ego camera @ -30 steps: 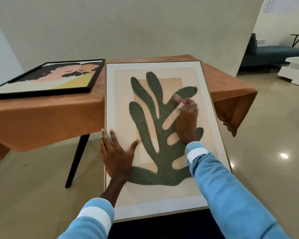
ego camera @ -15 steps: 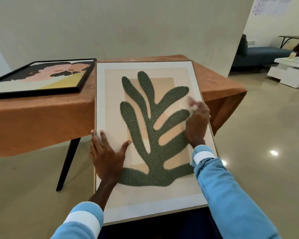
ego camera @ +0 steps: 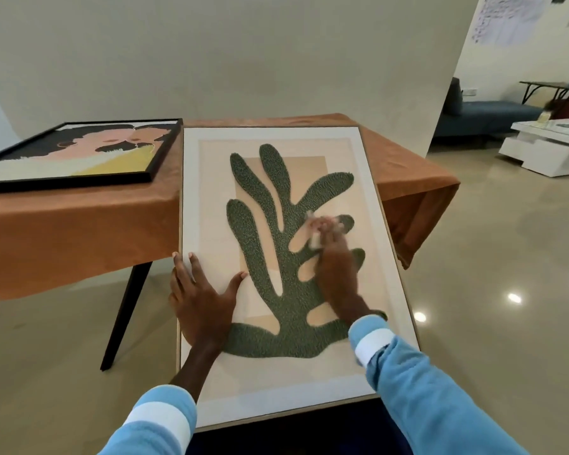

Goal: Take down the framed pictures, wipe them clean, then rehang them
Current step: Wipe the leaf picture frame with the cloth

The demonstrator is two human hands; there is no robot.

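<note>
Hands on leaf picture [ego camera: 207,178]: left hand [ego camera: 201,303] flat, fingers spread, by its left edge; right hand [ego camera: 335,274] curled round pale wipe [ego camera: 315,242], blurred, on the glass. Picture's far end rests on table [ego camera: 79,231]; black-framed picture [ego camera: 79,156] lies flat beside it.

Home living area. A blue sofa [ego camera: 493,118] and a low white coffee table [ego camera: 546,152] stand on a glossy floor [ego camera: 490,290] at the right. Nearer, a black-framed picture [ego camera: 79,156] and a pale-framed picture [ego camera: 211,198] lie on an orange tablecloth [ego camera: 79,231], beside a plain wall [ego camera: 243,54].
</note>
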